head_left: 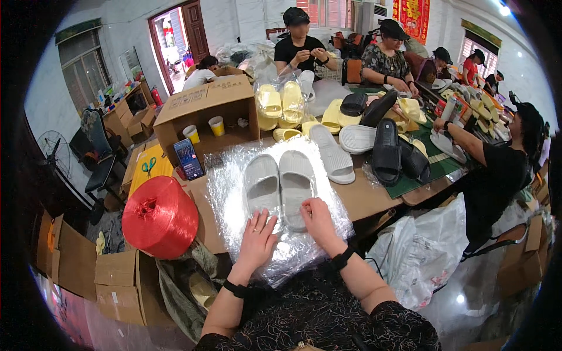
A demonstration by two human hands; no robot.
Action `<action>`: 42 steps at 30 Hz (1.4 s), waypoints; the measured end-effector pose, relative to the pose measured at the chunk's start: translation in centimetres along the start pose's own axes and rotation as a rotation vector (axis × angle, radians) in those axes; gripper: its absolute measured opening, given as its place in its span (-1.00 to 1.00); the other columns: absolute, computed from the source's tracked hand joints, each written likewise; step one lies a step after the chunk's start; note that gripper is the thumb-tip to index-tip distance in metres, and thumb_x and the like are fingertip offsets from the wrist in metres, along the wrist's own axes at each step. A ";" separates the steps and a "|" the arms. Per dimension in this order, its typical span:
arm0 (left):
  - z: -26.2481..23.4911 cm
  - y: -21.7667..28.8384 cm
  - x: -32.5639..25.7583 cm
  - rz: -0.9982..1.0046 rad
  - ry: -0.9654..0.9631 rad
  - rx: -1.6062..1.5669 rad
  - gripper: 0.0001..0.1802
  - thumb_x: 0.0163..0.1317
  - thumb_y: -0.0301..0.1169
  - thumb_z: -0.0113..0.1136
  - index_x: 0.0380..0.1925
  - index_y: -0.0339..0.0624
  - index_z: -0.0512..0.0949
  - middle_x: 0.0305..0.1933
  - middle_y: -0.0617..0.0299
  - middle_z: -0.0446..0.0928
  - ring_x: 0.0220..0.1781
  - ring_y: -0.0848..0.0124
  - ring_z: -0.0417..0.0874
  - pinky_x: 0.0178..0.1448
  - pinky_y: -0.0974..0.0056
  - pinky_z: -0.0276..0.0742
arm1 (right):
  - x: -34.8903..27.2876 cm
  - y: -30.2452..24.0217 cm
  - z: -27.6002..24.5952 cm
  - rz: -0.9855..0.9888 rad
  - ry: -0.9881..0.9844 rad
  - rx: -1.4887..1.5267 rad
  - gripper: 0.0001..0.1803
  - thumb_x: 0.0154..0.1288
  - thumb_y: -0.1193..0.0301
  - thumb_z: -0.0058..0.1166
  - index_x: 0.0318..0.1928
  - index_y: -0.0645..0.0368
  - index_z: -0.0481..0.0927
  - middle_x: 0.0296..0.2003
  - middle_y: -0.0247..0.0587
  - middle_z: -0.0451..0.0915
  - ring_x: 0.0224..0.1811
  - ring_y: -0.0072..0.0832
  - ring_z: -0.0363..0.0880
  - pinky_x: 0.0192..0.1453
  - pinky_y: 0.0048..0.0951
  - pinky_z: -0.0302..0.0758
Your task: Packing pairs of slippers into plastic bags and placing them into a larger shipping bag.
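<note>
Under my flat, open left hand [256, 241] and right hand [319, 221], slippery plastic bags [234, 202] hold light, soft grey slippers [280, 184]; I'd pinch the film's edge.

Head view: looking steeply down from above, close over table [374, 202] edge.
Facing: tilting toward twelve o'clock, across the room.
Forearms: entering at six o'clock.
Rim: bending straight edges.

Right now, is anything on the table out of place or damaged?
Nothing looks damaged. The pair of grey slippers lies side by side and even on the clear plastic bags, with the left hand and right hand flat at the heels. Only the loose slippers behind lie jumbled, at mixed angles.
</note>
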State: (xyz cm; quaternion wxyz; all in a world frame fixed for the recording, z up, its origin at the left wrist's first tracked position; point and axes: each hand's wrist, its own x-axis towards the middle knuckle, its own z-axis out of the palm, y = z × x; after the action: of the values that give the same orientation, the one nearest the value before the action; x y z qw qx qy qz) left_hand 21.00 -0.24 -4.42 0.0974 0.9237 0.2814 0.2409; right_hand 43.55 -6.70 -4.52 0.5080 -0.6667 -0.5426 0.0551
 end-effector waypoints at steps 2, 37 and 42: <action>-0.3 0.4 0.2 -0.007 -0.031 -0.045 -0.44 0.40 -0.27 0.04 0.39 -0.11 0.36 0.58 -0.05 0.14 0.59 -0.13 0.08 0.58 -0.15 0.01 | -0.2 0.4 0.6 0.031 0.045 -0.032 -0.67 0.26 0.41 0.25 -0.03 0.23 0.50 -0.20 -0.05 0.51 -0.11 -0.06 0.47 0.03 -0.14 0.42; 1.1 -6.3 0.8 -0.603 0.135 -0.720 -0.24 -0.15 -0.34 0.59 0.12 -0.32 0.50 -0.06 0.08 0.49 -0.11 0.31 0.55 -0.03 0.21 0.56 | 1.6 -0.4 -2.5 0.360 0.058 0.497 -0.57 -0.02 0.44 0.41 -0.13 0.26 0.55 -0.23 -0.34 0.45 -0.31 -0.62 0.41 -0.26 -0.53 0.47; -0.3 -4.4 0.2 -0.509 0.417 -0.868 -0.32 0.04 -0.61 0.42 0.19 -0.24 0.34 -0.08 0.18 0.56 -0.12 0.42 0.56 -0.04 0.29 0.54 | 1.5 -4.4 -3.7 0.262 0.102 0.599 -0.55 0.02 0.52 0.32 -0.03 0.19 0.50 -0.13 -0.33 0.43 -0.21 -0.62 0.37 -0.27 -0.58 0.44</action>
State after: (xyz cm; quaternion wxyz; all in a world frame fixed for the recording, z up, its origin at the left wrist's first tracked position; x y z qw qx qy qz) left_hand 18.93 3.47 -5.43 0.4672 0.6341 0.3842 0.4816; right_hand 43.48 -8.28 1.22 0.6968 -0.5536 -0.3857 0.2434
